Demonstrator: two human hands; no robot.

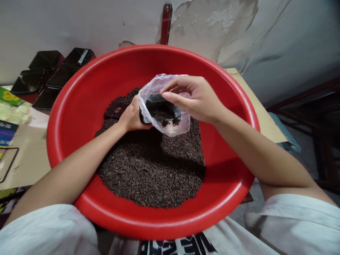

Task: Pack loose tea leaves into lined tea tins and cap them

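My left hand (134,115) is wrapped round a dark tin (142,115), which is tilted with its mouth toward me. A clear plastic bag (172,131) lines the tin, its loose edge spread out around the mouth. Dark loose tea leaves (162,115) lie inside, some on the bag's near lip. Over the opening, my right hand (196,95) has thumb and fingers pinched together; what they hold, if anything, is hidden. Below both hands, a broad heap of tea (156,170) covers the bottom of a red basin (225,198). A dark red surface with a gold mark (116,110) shows beside my left hand.
Several dark tins (44,79) are stacked left of the basin. A shiny dark red piece (166,24) leans on the peeling wall behind. Printed packets (7,132) lie on the table (32,152) at left. A tan board edge (265,117) shows at right.
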